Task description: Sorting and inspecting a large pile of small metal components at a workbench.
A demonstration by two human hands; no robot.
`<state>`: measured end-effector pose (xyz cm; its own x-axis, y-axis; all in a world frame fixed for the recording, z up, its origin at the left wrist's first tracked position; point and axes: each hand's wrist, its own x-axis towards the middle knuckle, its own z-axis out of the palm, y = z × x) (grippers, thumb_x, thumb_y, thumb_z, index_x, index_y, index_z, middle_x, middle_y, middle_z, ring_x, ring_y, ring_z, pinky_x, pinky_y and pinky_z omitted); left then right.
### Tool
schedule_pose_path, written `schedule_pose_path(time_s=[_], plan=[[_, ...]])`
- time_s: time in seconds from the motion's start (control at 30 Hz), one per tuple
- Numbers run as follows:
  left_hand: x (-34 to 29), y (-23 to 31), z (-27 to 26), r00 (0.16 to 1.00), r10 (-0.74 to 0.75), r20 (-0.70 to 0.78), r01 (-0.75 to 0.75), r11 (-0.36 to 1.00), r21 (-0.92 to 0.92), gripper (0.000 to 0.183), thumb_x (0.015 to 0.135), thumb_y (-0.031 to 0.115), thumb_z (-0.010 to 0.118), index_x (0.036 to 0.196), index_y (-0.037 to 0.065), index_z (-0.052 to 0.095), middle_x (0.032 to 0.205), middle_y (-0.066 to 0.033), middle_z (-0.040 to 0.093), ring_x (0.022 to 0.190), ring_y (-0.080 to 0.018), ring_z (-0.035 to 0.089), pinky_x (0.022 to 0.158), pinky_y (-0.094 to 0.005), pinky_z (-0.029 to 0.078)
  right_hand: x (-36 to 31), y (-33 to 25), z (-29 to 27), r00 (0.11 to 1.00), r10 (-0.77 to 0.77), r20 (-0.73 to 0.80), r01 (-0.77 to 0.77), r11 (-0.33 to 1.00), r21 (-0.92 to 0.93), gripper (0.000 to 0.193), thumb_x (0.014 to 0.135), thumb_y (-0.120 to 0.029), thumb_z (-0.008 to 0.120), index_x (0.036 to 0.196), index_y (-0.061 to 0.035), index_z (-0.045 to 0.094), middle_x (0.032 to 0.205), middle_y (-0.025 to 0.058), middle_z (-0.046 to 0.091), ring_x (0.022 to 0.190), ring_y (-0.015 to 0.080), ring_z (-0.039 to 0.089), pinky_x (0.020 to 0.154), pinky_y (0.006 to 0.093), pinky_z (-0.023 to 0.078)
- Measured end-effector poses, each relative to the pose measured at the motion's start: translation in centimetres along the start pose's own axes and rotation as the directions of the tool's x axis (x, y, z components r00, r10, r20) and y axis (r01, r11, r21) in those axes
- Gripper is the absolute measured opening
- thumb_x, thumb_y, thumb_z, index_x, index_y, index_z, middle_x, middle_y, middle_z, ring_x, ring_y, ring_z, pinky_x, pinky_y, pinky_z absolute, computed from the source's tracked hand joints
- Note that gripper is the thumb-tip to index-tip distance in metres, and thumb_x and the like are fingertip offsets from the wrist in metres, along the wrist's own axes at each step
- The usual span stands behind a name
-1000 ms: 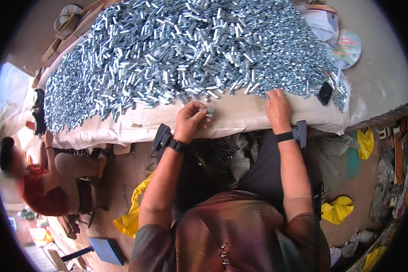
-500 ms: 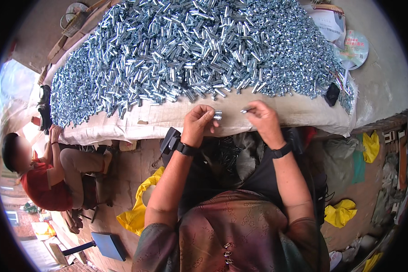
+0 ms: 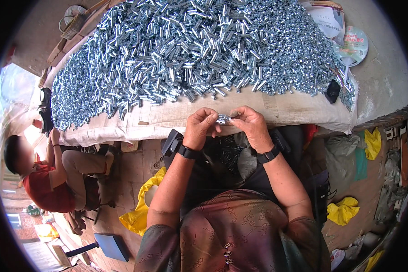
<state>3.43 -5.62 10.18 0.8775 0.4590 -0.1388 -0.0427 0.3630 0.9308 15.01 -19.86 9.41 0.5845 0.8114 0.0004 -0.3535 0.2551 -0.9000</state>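
My left hand is closed in a pinch on a shiny metal sleeve above the front edge of the cloth. Opposite it, my right hand pinches a small metal piece against the sleeve's right end. The fingertips partly cover that piece, so its exact shape cannot be made out. Just beyond both hands rises a broad heap of silvery metal parts, long sleeves in the middle and small short pieces toward the sides. Under the heap lies a pale cloth.
Dark parts lie in a container between my knees. At the left sits another person in a red shirt, one hand at the cloth's edge. A black object and a round hand fan are at the right. Yellow bags lie on the floor.
My right hand has come left and down with the small piece, bringing it to the sleeve in my left hand. The left hand has shifted slightly.
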Motion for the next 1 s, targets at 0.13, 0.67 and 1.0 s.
schedule_pose_path(time_s=[0.13, 0.67, 1.0], plan=[[-0.1, -0.1, 0.0, 1.0, 0.01, -0.007, -0.01, 1.0, 0.004, 0.016, 0.089, 0.018, 0.059, 0.089, 0.002, 0.056, 0.072, -0.0046, 0.059, 0.057, -0.0102, 0.057, 0.044, -0.0188, 0.042, -0.3, -0.2, 0.2, 1.0, -0.009, 0.004, 0.008, 0.998, 0.068, 0.021, 0.082, 0.001, 0.061, 0.102, 0.0002, 0.057, 0.089, 0.0036, 0.062, 0.08, 0.0079, 0.058, 0.074, 0.0201, 0.046], [-0.5, -0.1, 0.5, 0.995, 0.079, 0.055, -0.083, 0.994, 0.072, 0.016, 0.087, 0.016, 0.061, 0.088, 0.001, 0.057, 0.074, -0.0059, 0.06, 0.056, -0.0102, 0.058, 0.043, -0.0186, 0.042, -0.4, -0.8, -0.6, 0.995, -0.076, 0.066, 0.089, 0.97, -0.227, 0.014, 0.081, 0.0, 0.062, 0.095, -0.0016, 0.06, 0.089, 0.0003, 0.059, 0.084, 0.0076, 0.056, 0.078, 0.0211, 0.045], [-1.5, -0.2, 0.2, 0.965, -0.025, 0.261, 0.026, 1.0, 0.0, 0.013, 0.086, 0.01, 0.061, 0.091, -0.001, 0.057, 0.076, -0.0081, 0.062, 0.054, -0.0113, 0.059, 0.041, -0.0184, 0.042, -1.4, -1.8, -1.2, 0.934, 0.151, 0.324, -0.166, 0.986, 0.018, 0.023, 0.077, -0.001, 0.069, 0.097, -0.0029, 0.058, 0.089, -0.0015, 0.057, 0.083, 0.007, 0.055, 0.073, 0.0204, 0.045]])
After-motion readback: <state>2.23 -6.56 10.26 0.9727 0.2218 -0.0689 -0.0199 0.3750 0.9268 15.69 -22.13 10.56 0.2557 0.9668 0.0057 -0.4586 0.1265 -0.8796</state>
